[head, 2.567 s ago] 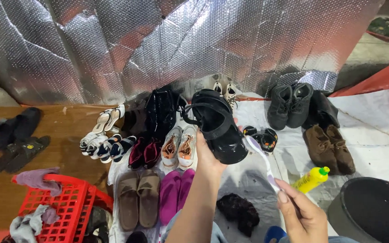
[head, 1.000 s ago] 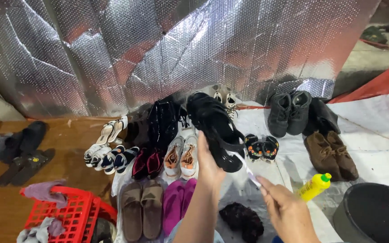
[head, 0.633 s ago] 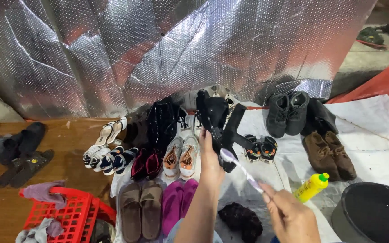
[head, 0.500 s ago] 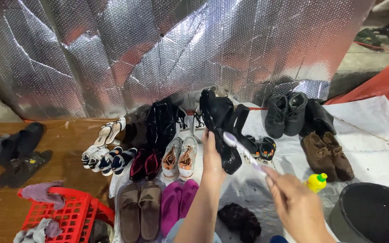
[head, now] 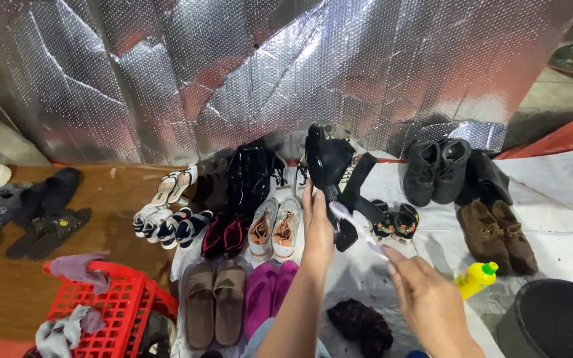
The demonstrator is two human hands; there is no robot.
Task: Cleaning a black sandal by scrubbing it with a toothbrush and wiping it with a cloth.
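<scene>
A: The black sandal [head: 331,174] is held up in the air, above the rows of shoes on the white sheet [head: 565,219], with its straps hanging toward the right. The left hand [head: 318,229] has its fingers wrapped round the lower edge, gripping from the side.

B: And the right hand [head: 426,301]?

A: It pinches the handle of a white toothbrush [head: 356,227] between fingers and thumb, the head lying against the sandal near the left hand's fingertips.

B: So how should the scrubbing go, in your view?

A: I'd keep the grip on the sandal firm, since the loose straps will likely swing under each stroke. Short strokes, bristles flat to the surface, working away from the holding fingers.

B: What's underneath?

A: The orange-and-white sneakers [head: 274,229] and magenta slip-ons [head: 270,298] lie right below, so drips would probably land on them. The yellow bottle with a green cap [head: 475,279] lies just beside the right hand, next to the brown suede boots [head: 497,237]. The red basket [head: 111,308] stands well apart to the left.
</scene>
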